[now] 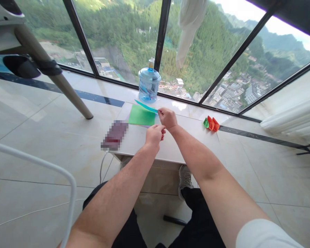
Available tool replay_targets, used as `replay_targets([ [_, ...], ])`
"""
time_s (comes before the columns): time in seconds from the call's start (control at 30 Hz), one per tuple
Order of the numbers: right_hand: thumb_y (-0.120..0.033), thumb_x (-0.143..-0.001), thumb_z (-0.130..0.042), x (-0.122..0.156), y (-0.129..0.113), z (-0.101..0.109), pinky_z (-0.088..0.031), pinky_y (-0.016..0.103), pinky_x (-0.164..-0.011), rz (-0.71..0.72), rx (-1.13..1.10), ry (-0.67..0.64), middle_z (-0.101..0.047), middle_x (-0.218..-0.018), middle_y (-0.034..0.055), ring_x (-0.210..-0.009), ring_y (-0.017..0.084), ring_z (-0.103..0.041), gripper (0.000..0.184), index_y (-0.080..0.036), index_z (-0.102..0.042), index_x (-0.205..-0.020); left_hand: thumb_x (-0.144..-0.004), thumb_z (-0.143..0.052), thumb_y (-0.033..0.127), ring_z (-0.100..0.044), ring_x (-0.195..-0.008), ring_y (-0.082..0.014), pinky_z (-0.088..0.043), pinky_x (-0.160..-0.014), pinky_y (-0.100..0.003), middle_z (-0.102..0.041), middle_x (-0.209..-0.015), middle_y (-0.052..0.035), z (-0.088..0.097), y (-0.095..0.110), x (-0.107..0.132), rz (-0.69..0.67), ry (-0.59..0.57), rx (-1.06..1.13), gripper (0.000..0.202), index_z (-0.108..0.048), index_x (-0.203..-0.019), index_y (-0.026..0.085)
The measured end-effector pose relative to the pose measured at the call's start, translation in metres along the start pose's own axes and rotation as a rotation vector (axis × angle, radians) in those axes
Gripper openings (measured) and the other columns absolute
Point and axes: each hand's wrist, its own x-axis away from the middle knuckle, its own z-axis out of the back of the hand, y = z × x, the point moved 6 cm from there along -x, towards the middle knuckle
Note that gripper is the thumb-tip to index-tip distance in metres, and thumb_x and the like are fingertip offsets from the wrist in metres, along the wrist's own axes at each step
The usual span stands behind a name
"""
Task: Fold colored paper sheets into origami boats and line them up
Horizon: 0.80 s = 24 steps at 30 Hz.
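Observation:
My right hand pinches the right end of a blue sheet of paper, which is raised and seen nearly edge-on. Below it, a stack of coloured paper with a green sheet on top lies on the small white table. My left hand is closed, just right of the stack and nearer to me than my right hand. Its fingers are curled together, and whatever they may hold is hidden.
A blurred-out flat object lies at the table's left edge, with a cable below it. Folded orange and green paper pieces stand at the right. A blue water jug is behind the table, by the windows. A slanted leg stands left.

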Motion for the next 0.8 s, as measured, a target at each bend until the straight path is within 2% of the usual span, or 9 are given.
replay_targets([
  [0.1,-0.024,-0.094,-0.047,0.010,0.013,0.025,-0.048,0.028,-0.093,-0.142,-0.158,0.135,-0.075,-0.102,0.0067,-0.096,0.018,-0.068,0.029,-0.017,-0.071,-0.108,-0.064,-0.065,0.022,-0.041,-0.047,-0.0064,-0.030,-0.046,-0.021,-0.056,-0.060,0.0012,0.003,0.002,-0.002,-0.018,0.025,-0.051,0.010,-0.059,-0.070,0.016],
  [0.2,-0.024,-0.087,-0.052,0.043,0.031,0.051,-0.053,0.028,-0.086,-0.307,-0.392,0.245,-0.074,-0.094,0.0035,-0.086,0.016,-0.069,0.025,-0.018,-0.068,-0.104,-0.067,-0.066,0.025,-0.051,-0.057,-0.0101,-0.036,-0.050,-0.022,-0.063,-0.075,-0.0023,0.012,0.009,-0.005,-0.103,0.104,-0.143,0.017,-0.063,-0.081,0.017],
  [0.3,-0.030,-0.080,-0.061,0.091,0.046,0.072,-0.055,0.027,-0.067,-0.432,-0.679,0.249,-0.069,-0.079,0.0004,-0.066,0.014,-0.065,0.022,-0.018,-0.067,-0.097,-0.071,-0.072,0.030,-0.066,-0.092,-0.0191,-0.050,-0.071,-0.027,-0.069,-0.109,-0.0097,0.019,0.026,-0.003,-0.335,0.209,-0.303,0.037,-0.064,-0.105,0.020],
  [0.37,-0.036,-0.073,-0.070,0.122,0.052,0.086,-0.051,0.026,-0.055,-0.454,-0.810,0.212,-0.066,-0.074,-0.0018,-0.056,0.012,-0.059,0.025,-0.019,-0.068,-0.092,-0.072,-0.076,0.035,-0.058,-0.124,-0.0256,-0.049,-0.093,-0.031,-0.063,-0.132,-0.0134,0.017,0.039,0.002,-0.543,0.210,-0.416,0.050,-0.063,-0.118,0.021],
  [0.4,-0.037,-0.071,-0.073,0.136,0.055,0.092,-0.046,0.025,-0.050,-0.454,-0.850,0.190,-0.064,-0.070,-0.0028,-0.051,0.010,-0.054,0.026,-0.019,-0.068,-0.089,-0.072,-0.078,0.037,-0.054,-0.132,-0.0270,-0.046,-0.099,-0.032,-0.060,-0.139,-0.0133,0.013,0.041,0.003,-0.587,0.147,-0.438,0.054,-0.063,-0.122,0.022],
  [0.47,-0.039,-0.068,-0.076,0.157,0.063,0.102,-0.037,0.023,-0.044,-0.466,-0.928,0.156,-0.059,-0.065,-0.0045,-0.047,0.008,-0.045,0.026,-0.019,-0.069,-0.083,-0.070,-0.080,0.042,-0.059,-0.125,-0.0272,-0.048,-0.095,-0.031,-0.065,-0.132,-0.0126,0.002,0.036,0.004,-0.526,-0.037,-0.438,0.054,-0.067,-0.117,0.020],
  [0.57,-0.039,-0.067,-0.079,0.175,0.077,0.109,-0.034,0.022,-0.044,-0.483,-1.032,0.117,-0.058,-0.065,-0.0044,-0.049,0.006,-0.042,0.025,-0.018,-0.070,-0.079,-0.062,-0.083,0.046,-0.065,-0.078,-0.0196,-0.049,-0.068,-0.028,-0.072,-0.086,-0.0075,-0.015,0.014,0.007,-0.221,-0.319,-0.417,0.042,-0.072,-0.088,0.015],
  [0.63,-0.038,-0.067,-0.079,0.179,0.084,0.108,-0.034,0.022,-0.045,-0.493,-1.070,0.094,-0.060,-0.067,-0.0038,-0.050,0.007,-0.044,0.026,-0.018,-0.070,-0.081,-0.053,-0.087,0.039,-0.055,-0.059,-0.0125,-0.042,-0.056,-0.023,-0.064,-0.066,-0.0011,-0.018,0.007,0.009,-0.158,-0.325,-0.410,0.036,-0.067,-0.071,0.016],
  [0.8,-0.040,-0.066,-0.078,0.175,0.100,0.097,-0.040,0.023,-0.048,-0.516,-1.106,0.103,-0.064,-0.068,-0.0017,-0.056,0.010,-0.051,0.027,-0.018,-0.070,-0.079,-0.047,-0.090,0.035,-0.058,-0.058,-0.0133,-0.049,-0.058,-0.026,-0.067,-0.066,-0.0013,-0.016,-0.007,0.004,-0.056,-0.262,-0.346,0.038,-0.067,-0.070,0.016],
])
